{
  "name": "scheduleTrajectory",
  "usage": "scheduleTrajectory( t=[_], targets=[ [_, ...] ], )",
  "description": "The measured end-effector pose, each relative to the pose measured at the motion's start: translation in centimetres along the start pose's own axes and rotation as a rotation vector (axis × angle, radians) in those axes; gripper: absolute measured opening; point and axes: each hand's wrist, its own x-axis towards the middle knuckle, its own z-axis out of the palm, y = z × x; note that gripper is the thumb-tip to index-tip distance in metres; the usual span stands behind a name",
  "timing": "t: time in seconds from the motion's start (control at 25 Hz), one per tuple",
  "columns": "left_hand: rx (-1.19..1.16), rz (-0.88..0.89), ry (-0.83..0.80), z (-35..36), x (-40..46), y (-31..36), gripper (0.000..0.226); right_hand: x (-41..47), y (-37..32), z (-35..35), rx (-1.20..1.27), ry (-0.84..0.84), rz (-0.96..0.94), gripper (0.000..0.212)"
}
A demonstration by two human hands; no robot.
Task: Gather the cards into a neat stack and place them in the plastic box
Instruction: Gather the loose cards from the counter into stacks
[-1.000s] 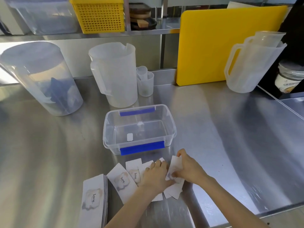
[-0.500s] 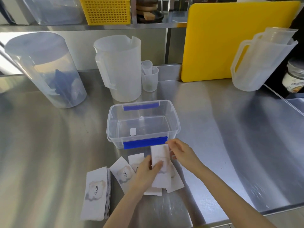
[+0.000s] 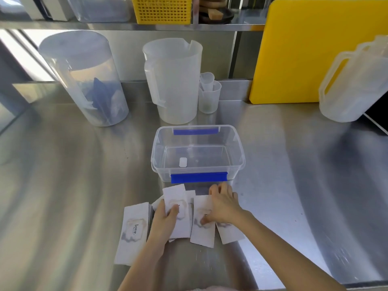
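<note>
A clear plastic box [image 3: 238, 143] with blue clips stands open on the steel counter; only a small white label shows inside. Just in front of it lie white cards printed "love." A squared stack of cards [image 3: 132, 229] rests at the left. My left hand [image 3: 164, 220] grips a card [image 3: 175, 198] with the thumb on its face. My right hand [image 3: 223, 204] lies flat on another loose card [image 3: 203, 232], fingers spread toward the box. A further card [image 3: 230, 233] pokes out under my right wrist.
Behind the box stand a tall lidded jug [image 3: 84, 80], an open measuring jug [image 3: 174, 80] and small cups [image 3: 209, 93]. A yellow cutting board [image 3: 304, 49] leans at the back right beside another jug [image 3: 354, 80]. The counter's front edge runs at the lower right.
My right hand let go of the upright card and dropped onto a loose card at the right. My left hand now holds that card alone, shifted left. The camera tilted down slightly.
</note>
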Motion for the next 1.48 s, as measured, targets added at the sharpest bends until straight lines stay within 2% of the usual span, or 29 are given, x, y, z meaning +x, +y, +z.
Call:
scheduleTrajectory(
  t=[0.08, 0.24, 0.36, 0.44, 0.56, 0.64, 0.76, 0.88, 0.92, 1.0, 1.12, 1.24, 1.48],
  targets=[
    [0.007, -0.005, 0.028, -0.2, 0.1, 0.1, 0.034, -0.5, 0.0, -0.1, 0.15, -0.003, -0.006, 0.071],
    [-0.022, -0.031, 0.039, -0.2, 0.1, 0.1, 0.036, -2.0, 0.3, -1.7, 0.606, 0.084, -0.074, 0.032],
    [-0.047, -0.047, 0.008, 0.0, -0.1, 0.1, 0.035, -2.9, 0.3, -3.6, 0.87, 0.067, -0.097, 0.023],
    [-0.067, -0.052, -0.015, 0.3, -0.3, 0.3, 0.032, -3.1, 0.2, -4.7, 0.946, 0.028, -0.083, 0.021],
    [-0.144, -0.06, -0.079, 0.7, -0.7, 0.4, 0.021, -3.0, -0.5, -4.9, 0.947, -0.01, -0.066, 0.019],
    [-0.171, -0.043, -0.1, 1.1, -1.1, 0.6, 0.015, -2.9, -1.6, -3.9, 0.937, 0.022, -0.031, 0.017],
    [-0.092, 0.017, -0.132, 1.6, -1.5, 0.8, 0.024, -2.8, -2.8, -2.1, 0.823, 0.073, 0.008, 0.016],
    [-0.125, -0.006, -0.094, 1.3, -1.3, 0.7, 0.023, -2.8, -1.8, -2.1, 0.8, 0.149, 0.042, 0.007],
    [-0.14, -0.022, -0.082, 1.2, -1.2, 0.7, 0.025, -2.9, -0.9, -2.3, 0.756, 0.183, 0.071, 0.011],
    [-0.139, -0.038, -0.073, 0.9, -0.9, 0.4, 0.028, -3.0, 0.8, -2.2, 0.515, 0.206, 0.145, 0.031],
    [-0.145, -0.043, -0.06, 0.7, -0.8, 0.3, 0.022, -3.4, 2.0, -1.0, 0.168, 0.098, 0.234, 0.059],
    [-0.135, -0.033, -0.056, 0.7, -0.9, 0.2, 0.02, -3.2, 1.9, -0.2, 0.257, 0.051, 0.252, 0.06],
    [-0.11, -0.015, -0.055, 0.6, -1.2, 0.0, 0.021, -3.7, 0.8, -0.9, 0.713, -0.043, 0.194, 0.023]
  ],
)
